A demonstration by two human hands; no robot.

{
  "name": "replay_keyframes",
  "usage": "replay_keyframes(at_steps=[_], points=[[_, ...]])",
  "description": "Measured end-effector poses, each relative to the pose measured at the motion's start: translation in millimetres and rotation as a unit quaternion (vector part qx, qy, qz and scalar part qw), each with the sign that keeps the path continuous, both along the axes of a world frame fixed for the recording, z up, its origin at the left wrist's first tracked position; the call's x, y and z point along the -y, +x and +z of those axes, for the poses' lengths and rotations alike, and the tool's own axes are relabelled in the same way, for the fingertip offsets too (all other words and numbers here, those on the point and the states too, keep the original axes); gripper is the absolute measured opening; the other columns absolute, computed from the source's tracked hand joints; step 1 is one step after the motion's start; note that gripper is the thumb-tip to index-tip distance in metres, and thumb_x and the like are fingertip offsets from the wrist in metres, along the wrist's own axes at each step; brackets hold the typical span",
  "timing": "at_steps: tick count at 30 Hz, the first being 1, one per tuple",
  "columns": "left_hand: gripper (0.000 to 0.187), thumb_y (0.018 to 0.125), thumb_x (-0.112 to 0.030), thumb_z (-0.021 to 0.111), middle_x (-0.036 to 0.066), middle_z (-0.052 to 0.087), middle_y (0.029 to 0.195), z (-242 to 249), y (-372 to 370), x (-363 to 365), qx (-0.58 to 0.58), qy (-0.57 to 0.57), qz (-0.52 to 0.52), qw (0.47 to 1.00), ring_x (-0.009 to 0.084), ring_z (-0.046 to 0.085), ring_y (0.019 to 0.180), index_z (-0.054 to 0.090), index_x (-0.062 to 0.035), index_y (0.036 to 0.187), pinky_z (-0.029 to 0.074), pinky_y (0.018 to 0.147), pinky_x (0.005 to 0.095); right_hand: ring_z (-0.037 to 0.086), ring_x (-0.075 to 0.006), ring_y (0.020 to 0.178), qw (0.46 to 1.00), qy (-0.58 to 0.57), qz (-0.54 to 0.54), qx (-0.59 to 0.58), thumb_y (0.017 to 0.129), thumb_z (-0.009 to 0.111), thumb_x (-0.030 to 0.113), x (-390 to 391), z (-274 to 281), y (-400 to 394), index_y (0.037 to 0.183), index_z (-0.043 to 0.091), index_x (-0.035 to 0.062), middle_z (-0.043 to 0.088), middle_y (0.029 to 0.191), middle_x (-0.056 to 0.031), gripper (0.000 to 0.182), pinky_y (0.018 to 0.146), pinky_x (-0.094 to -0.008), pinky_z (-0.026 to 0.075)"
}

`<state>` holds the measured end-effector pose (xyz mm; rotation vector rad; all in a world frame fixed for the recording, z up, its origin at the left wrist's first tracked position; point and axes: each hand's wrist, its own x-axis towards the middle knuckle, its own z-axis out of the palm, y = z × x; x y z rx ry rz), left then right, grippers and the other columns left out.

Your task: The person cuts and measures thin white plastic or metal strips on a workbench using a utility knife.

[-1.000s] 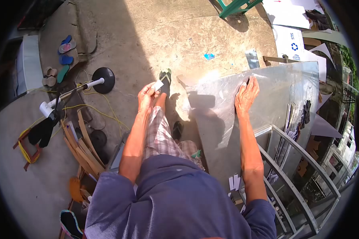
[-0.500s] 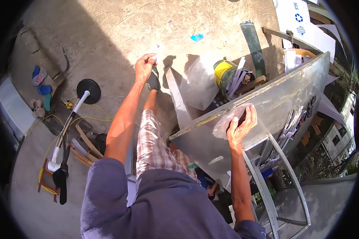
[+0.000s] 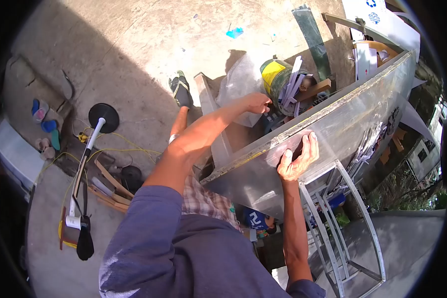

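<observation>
My right hand (image 3: 299, 158) rests on the grey metal-topped table (image 3: 248, 186), its fingers stretched out and slightly bent. My left hand (image 3: 259, 103) is beyond the table's worn edge, with the fingers curled in. Whatever it holds, if anything, is hidden. Just past its fingertips stands a green and yellow bucket (image 3: 274, 73) filled with white strips (image 3: 292, 87) and wood offcuts (image 3: 314, 90). A clear plastic sheet (image 3: 241, 74) lies on the ground behind the left hand. Under the left forearm, a pale plank (image 3: 206, 94) leans toward the table.
A metal frame (image 3: 365, 213) stands at the right of the table. Another person in a blue shirt (image 3: 256, 218) is partly visible below it. To the left are a white stand with a black round base (image 3: 107, 117), yellow cord (image 3: 134, 150), curved wood pieces (image 3: 111, 181) and slippers (image 3: 48, 125).
My left hand has swung right and down, from above my foot to beside the bucket. The right hand stays on the tabletop. My view has shifted slightly.
</observation>
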<state>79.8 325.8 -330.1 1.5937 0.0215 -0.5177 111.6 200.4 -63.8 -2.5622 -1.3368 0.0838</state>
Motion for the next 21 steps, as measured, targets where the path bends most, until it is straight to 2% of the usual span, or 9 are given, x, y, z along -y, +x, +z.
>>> replay_keyframes(at_steps=[3,5,7,8,10,15,18,20,21], points=[[0.051,0.090,-0.034,0.065,0.020,0.073,0.116,-18.9,-63.7,-32.9,-0.068,-0.002,0.037,0.997,0.0366,0.069,0.110,0.067,-0.0015,0.129,0.053,0.098,0.0430,0.044,-0.0436,0.137,1.000,0.006,-0.011,-0.007,0.098,0.057,0.028,1.7,-0.5,-0.7,0.141,0.052,-0.0038,0.048,0.148,-0.0267,0.053,0.116,-0.0524,0.033],[0.046,0.090,-0.024,0.063,0.020,0.071,0.121,-22.9,-109.1,-64.9,-0.123,0.053,0.023,0.991,0.0356,0.068,0.113,0.067,-0.0030,0.130,0.052,0.100,0.0414,0.045,-0.0431,0.137,1.000,0.014,-0.018,-0.013,0.097,0.058,0.024,1.3,-1.6,-1.9,0.142,0.052,-0.0027,0.049,0.148,-0.0259,0.052,0.116,-0.0521,0.033],[0.037,0.087,-0.014,0.061,0.020,0.072,0.117,-23.5,-159.0,-87.1,-0.165,0.079,0.069,0.981,0.0331,0.068,0.113,0.071,-0.0027,0.121,0.053,0.098,0.0405,0.045,-0.0424,0.137,0.999,0.021,-0.026,-0.019,0.096,0.059,0.021,1.9,-0.6,-2.1,0.142,0.052,-0.0017,0.049,0.148,-0.0248,0.051,0.116,-0.0519,0.033],[0.037,0.083,-0.011,0.060,0.020,0.073,0.114,-50.1,-197.7,-87.4,-0.154,0.109,0.101,0.977,0.0323,0.069,0.110,0.073,-0.0024,0.116,0.054,0.097,0.0402,0.045,-0.0421,0.136,0.999,0.024,-0.031,-0.021,0.095,0.059,0.019,0.3,-1.1,-2.4,0.142,0.052,-0.0012,0.050,0.148,-0.0242,0.051,0.116,-0.0517,0.033],[0.034,0.083,-0.010,0.060,0.017,0.076,0.106,-27.6,-246.0,-105.5,-0.144,0.159,0.191,0.958,0.0309,0.074,0.099,0.074,-0.0018,0.113,0.057,0.090,0.0369,0.046,-0.0398,0.136,0.997,0.059,-0.038,-0.035,0.101,0.054,0.023,-0.6,-1.4,-3.2,0.143,0.053,-0.0014,0.051,0.148,-0.0218,0.048,0.117,-0.0499,0.032],[0.034,0.088,-0.010,0.057,0.014,0.078,0.094,8.2,-359.9,-93.0,-0.332,0.176,0.311,0.873,0.0180,0.074,0.077,0.073,0.0022,0.115,0.059,0.075,0.0316,0.052,-0.0388,0.127,0.993,0.114,-0.032,0.009,0.090,0.063,0.013,4.0,-5.3,-2.9,0.133,0.058,0.0001,0.056,0.137,-0.0199,0.045,0.108,-0.0495,0.042],[0.039,0.085,-0.018,0.063,0.018,0.077,0.093,-1.4,-438.7,-61.0,-0.266,0.341,0.166,0.886,0.0255,0.076,0.079,0.072,0.0008,0.118,0.060,0.073,0.0355,0.053,-0.0369,0.127,0.989,0.141,-0.046,0.023,0.089,0.064,0.015,3.8,-3.6,-6.6,0.126,0.061,-0.0002,0.058,0.135,-0.0184,0.040,0.107,-0.0488,0.042],[0.042,0.084,-0.023,0.064,0.021,0.076,0.098,-1.2,-470.9,-28.3,-0.265,0.336,0.137,0.893,0.0328,0.076,0.089,0.072,-0.0010,0.119,0.060,0.079,0.0402,0.051,-0.0370,0.130,0.985,0.164,-0.058,0.001,0.089,0.064,0.016,7.4,14.8,-25.3,0.128,0.060,0.0003,0.057,0.137,-0.0183,0.042,0.108,-0.0484,0.042],[0.043,0.085,-0.024,0.063,0.022,0.076,0.103,31.1,-460.6,-7.6,-0.326,0.298,0.126,0.888,0.0346,0.075,0.095,0.072,-0.0020,0.120,0.059,0.084,0.0415,0.050,-0.0376,0.131,0.982,0.180,-0.059,-0.021,0.089,0.064,0.016,11.1,26.3,-36.9,0.131,0.059,0.0012,0.056,0.138,-0.0192,0.045,0.108,-0.0481,0.043]])
